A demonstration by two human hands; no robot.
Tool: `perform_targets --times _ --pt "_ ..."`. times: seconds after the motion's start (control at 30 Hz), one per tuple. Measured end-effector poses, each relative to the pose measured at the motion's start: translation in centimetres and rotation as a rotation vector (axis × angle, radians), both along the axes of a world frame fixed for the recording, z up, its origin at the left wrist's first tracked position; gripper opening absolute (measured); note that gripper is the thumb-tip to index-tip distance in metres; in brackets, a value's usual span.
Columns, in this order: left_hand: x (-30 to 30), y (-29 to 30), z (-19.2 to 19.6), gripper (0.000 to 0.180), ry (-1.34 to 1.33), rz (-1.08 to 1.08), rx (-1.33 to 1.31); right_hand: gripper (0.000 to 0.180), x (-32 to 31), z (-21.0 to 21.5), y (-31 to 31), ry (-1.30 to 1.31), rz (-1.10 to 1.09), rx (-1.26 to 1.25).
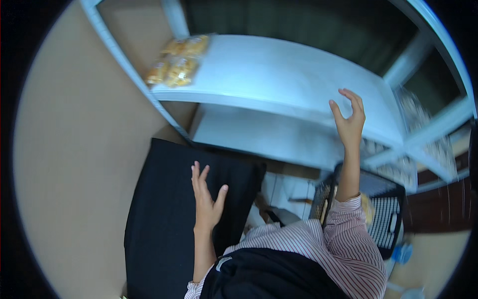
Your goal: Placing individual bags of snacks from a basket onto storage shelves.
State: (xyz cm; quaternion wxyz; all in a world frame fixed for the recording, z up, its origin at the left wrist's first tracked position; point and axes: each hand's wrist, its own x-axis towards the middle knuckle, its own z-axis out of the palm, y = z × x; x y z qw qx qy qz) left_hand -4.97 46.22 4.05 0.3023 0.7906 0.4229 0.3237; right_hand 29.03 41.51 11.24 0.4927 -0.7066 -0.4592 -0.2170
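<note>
Right hand [348,117] is hovering spread and empty over the white shelf [279,74]; left hand [205,197] is hanging open above the black box [164,224]. Snack bags [177,62] are lying upper left.

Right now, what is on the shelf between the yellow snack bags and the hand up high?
Nothing. In the head view, the white shelf is bare from the snack bags to the open right hand.

Shop: shelving [279,74], packaged snacks [177,60]
</note>
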Motion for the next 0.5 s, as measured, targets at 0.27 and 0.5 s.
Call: perform_targets --times 0.27,0.5 --pt "2.6 -6.1 -3.1 0.052 0.033 -0.312 -0.147 0.028 -2.7 -15.0 -25.9 0.313 -0.452 -0.263" --pt "6.4 -11.9 -4.9 0.056 0.126 -0.666 -0.195 0.044 -5.3 -29.6 -39.5 0.969 -0.606 -0.365"
